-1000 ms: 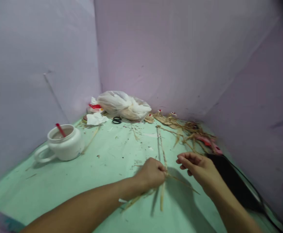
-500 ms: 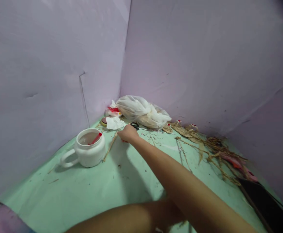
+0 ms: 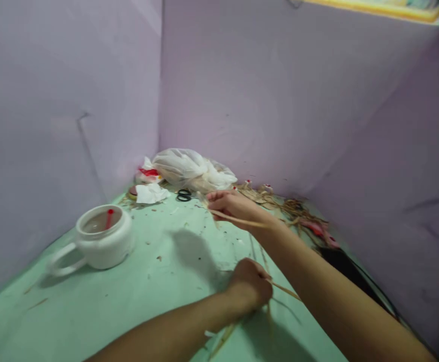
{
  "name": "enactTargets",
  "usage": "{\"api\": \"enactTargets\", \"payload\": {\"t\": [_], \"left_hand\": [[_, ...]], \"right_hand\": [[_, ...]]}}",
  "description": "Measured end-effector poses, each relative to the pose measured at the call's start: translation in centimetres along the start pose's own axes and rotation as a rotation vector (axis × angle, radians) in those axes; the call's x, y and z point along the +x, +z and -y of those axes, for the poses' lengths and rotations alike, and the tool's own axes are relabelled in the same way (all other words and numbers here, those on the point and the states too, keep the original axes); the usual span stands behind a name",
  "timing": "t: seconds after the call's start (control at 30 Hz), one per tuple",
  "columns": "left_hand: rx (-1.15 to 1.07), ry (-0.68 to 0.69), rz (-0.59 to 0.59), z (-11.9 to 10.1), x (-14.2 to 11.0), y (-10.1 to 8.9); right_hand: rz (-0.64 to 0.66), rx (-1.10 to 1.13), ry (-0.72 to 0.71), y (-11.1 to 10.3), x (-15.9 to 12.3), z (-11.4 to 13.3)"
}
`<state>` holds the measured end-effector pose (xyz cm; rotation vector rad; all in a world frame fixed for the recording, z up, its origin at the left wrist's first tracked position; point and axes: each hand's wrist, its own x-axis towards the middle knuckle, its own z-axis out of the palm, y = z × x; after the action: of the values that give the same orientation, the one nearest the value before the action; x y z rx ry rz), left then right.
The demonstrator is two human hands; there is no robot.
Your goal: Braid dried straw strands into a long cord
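My right hand [image 3: 229,205] is raised over the far part of the green surface, its fingers closed on a thin straw-coloured fibre strip [image 3: 238,219] that trails back along the wrist. Lower and nearer, my left hand [image 3: 250,282] is a closed fist around another fibre strip [image 3: 285,289], whose end sticks out to the right. More pale strands [image 3: 224,341] show below the left wrist; whether they belong to the same piece I cannot tell. Black-handled scissors [image 3: 184,195] lie just left of my right hand, blades partly hidden.
A white mug [image 3: 110,246] with a red stick inside stands at left. Behind are a crumpled white paper [image 3: 151,193] and a white plastic bag [image 3: 193,168] against the wall. Braided fibre pieces [image 3: 293,207] and a dark flat object [image 3: 342,264] lie at right.
The view has swung right. My right hand has lifted the strip from beside the mug and drawn it back rightward. My left hand has come into view.
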<state>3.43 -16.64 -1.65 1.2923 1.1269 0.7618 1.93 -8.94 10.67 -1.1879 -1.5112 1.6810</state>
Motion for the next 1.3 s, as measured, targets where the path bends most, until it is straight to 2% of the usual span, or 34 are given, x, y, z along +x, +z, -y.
{"api": "enactTargets", "payload": {"t": [0.07,0.17,0.23,0.3,0.43,0.57,0.73,0.9,1.07,1.2,1.3], "left_hand": [[0.082,-0.006,-0.077,-0.6,-0.3,-0.2],[0.099,0.038,-0.089,-0.9,-0.7,-0.6],[0.096,0.045,-0.072,-1.0,-0.9,-0.7],[0.077,0.045,-0.059,-1.2,-1.1,-0.7],[0.063,0.018,-0.041,-1.5,-1.3,-0.4],[0.061,-0.024,-0.008,-1.7,-1.3,-0.4],[0.06,-0.031,-0.004,-1.7,-1.3,-0.4],[0.057,-0.019,-0.021,-1.8,-1.4,-0.3],[0.073,-0.012,-0.005,-1.6,-1.3,-0.4],[0.068,0.005,0.011,-1.5,-1.2,-0.6],[0.066,0.006,0.015,-1.6,-1.2,-0.6]], "right_hand": [[-0.016,0.083,-0.054,-4.2,-4.9,-0.8],[-0.019,0.169,-0.041,-9.0,-11.2,-4.3],[-0.01,0.198,0.027,-11.0,-13.7,-7.4],[-0.007,0.181,0.082,-11.9,-14.9,-10.0],[-0.101,0.057,0.04,-12.1,-14.9,-12.4],[-0.131,-0.094,-0.002,-11.9,-14.5,-12.8],[-0.26,-0.371,-0.186,-11.1,-14.2,-13.2],[-0.322,-0.516,-0.227,-10.0,-13.5,-13.9],[-0.333,-0.579,-0.235,-9.8,-13.2,-14.4],[-0.289,-0.689,-0.358,-9.9,-13.4,-14.1],[-0.313,-0.754,-0.467,-9.9,-13.4,-13.8]]}}
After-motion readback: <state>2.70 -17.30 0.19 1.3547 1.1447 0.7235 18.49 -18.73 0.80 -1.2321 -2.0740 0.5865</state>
